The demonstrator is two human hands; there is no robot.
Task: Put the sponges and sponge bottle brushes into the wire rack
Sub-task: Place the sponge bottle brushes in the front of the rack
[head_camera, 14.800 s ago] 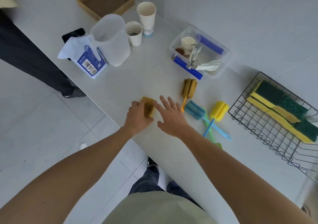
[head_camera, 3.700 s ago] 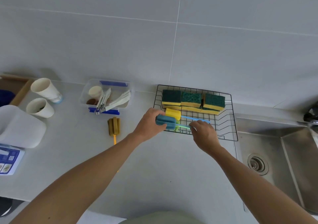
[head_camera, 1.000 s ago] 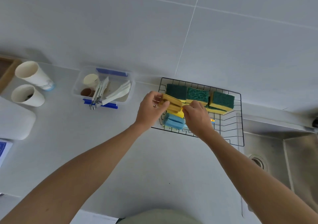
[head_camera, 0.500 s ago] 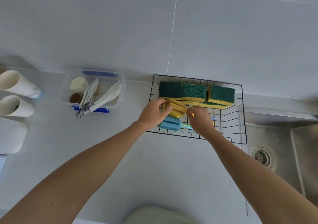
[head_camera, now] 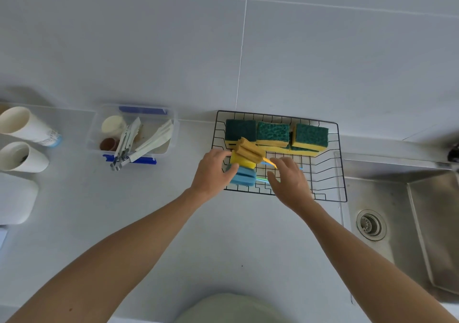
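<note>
1. I judge I am at the last placement: the brown-headed brush [head_camera: 249,151] lies across the left part of the wire rack [head_camera: 340,163], propped on the yellow brush head [head_camera: 242,161], with the blue brush head [head_camera: 243,177] at the rack's front-left corner.
2. My left hand [head_camera: 213,175] rests against the foam heads at the rack's left edge, fingers loosely curled; I cannot tell if it pinches anything.
3. My right hand [head_camera: 288,180] hovers over the rack's middle, fingers spread, holding nothing, with the orange handle [head_camera: 270,162] just past its fingertips.
4. The green-topped sponges [head_camera: 273,134] line the rack's back wall.
5. Next, I think, I settle the brown brush flat, then lift both hands clear of the rack.
</note>
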